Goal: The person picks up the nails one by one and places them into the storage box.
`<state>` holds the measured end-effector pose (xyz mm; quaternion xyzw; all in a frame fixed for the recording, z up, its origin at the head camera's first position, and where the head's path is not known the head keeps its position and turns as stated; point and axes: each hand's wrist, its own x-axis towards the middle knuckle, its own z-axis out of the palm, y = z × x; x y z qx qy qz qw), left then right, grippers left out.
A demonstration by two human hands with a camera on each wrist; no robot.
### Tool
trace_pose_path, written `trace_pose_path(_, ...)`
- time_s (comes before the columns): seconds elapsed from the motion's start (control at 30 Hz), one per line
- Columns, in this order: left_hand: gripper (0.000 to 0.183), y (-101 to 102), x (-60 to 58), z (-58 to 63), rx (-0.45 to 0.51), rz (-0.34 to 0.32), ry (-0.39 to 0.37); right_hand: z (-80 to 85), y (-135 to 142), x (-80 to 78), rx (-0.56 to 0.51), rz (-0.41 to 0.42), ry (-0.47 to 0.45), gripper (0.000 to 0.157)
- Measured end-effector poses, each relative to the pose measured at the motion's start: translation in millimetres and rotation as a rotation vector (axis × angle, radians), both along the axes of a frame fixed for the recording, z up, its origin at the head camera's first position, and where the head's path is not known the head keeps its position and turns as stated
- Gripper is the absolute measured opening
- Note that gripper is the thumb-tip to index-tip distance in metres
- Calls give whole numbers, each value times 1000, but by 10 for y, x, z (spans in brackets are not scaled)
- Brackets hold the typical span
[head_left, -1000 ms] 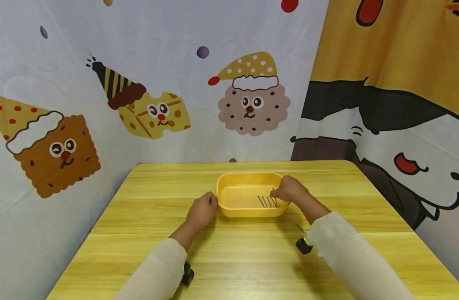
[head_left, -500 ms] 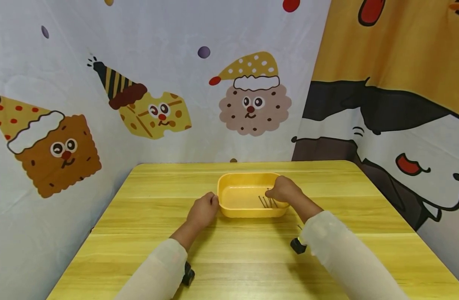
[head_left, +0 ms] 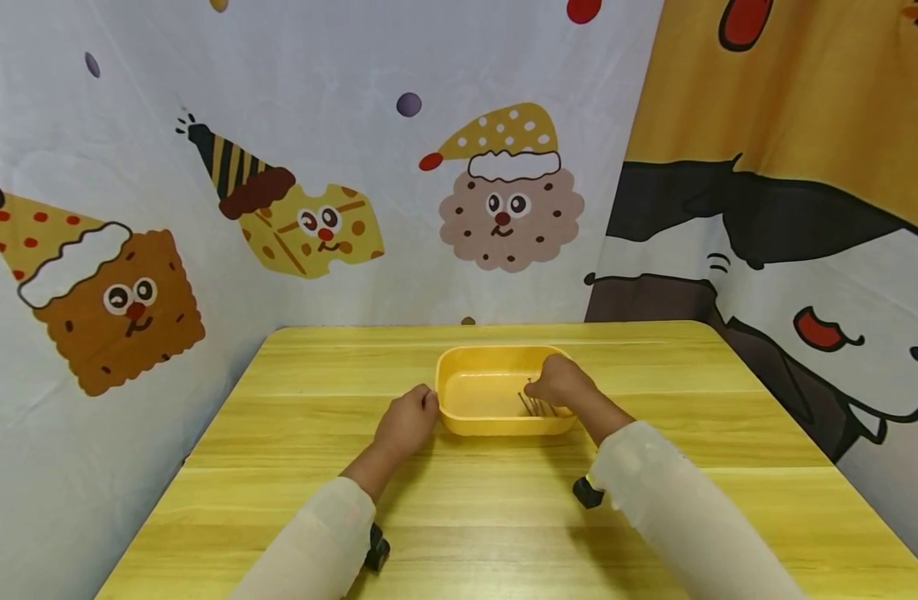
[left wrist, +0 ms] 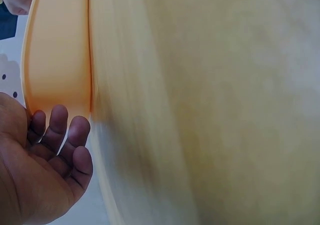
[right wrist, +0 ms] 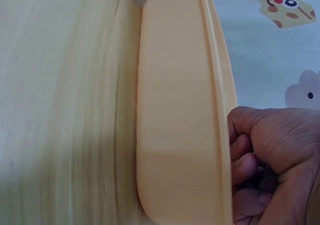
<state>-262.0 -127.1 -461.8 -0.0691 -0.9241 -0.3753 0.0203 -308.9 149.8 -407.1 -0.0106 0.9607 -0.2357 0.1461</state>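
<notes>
A shallow yellow plastic tray stands on the wooden table. At its left end my left hand grips the edge, and the left wrist view shows its fingers curled against the tray's end wall. My right hand is inside the tray at the right, pinching a thin dark nail whose upper end shows just above the fingertips. Several more nails lean side by side near the tray's front right. In the right wrist view the tray's wall hides the nails, and the curled fingers show behind its rim.
The wooden table spreads around the tray on all sides. A patterned cloth with cartoon figures hangs behind and beside it. Black wrist cameras sit under both sleeves.
My right hand has shifted left inside the tray, with the pinched nail, over the other nails. A nail on the table near the right wrist is now hidden by the sleeve. My left hand stays put.
</notes>
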Motion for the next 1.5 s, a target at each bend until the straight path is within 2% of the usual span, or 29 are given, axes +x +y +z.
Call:
trace_pose_path(0.4,30,-10,-7,-3,19,-8,-16,-84,-105,-16,41,-39,-4,39)
trace_pose_path(0.7,31,-17,-3,2,30,-7,-12,-110,-167,19,26,-15,-19,40)
trace_pose_path(0.97,31,-9,8,8,32,-9,-18,-176,-175,14,25,27,18,42)
trace_pose_path(1.5,32,-5,32,32,31,-1,-23,-261,-243,-42,74,-4,10,39)
